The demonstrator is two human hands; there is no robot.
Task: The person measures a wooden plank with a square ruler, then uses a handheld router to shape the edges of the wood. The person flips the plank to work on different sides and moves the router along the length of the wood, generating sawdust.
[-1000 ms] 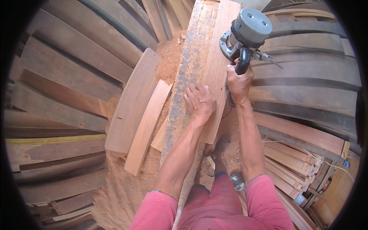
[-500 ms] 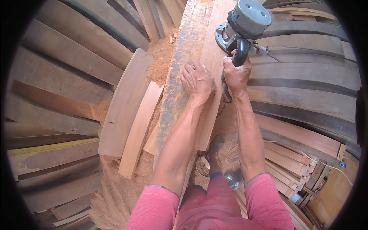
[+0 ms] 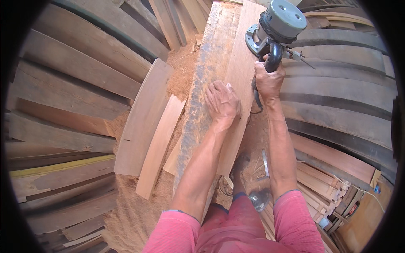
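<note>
Head view shows us a grey power router [image 3: 276, 25] with a round motor cap and black handle, sitting on the far end of a long reddish plank [image 3: 240, 80]. Our right hand [image 3: 268, 80] is wrapped tight around that handle. Our left hand [image 3: 222, 101] lies flat, fingers spread, pressing the plank beside a rough grey-barked beam [image 3: 202, 92]. Two loose curved boards [image 3: 147, 122] rest on sawdust [image 3: 181, 71] to the left.
</note>
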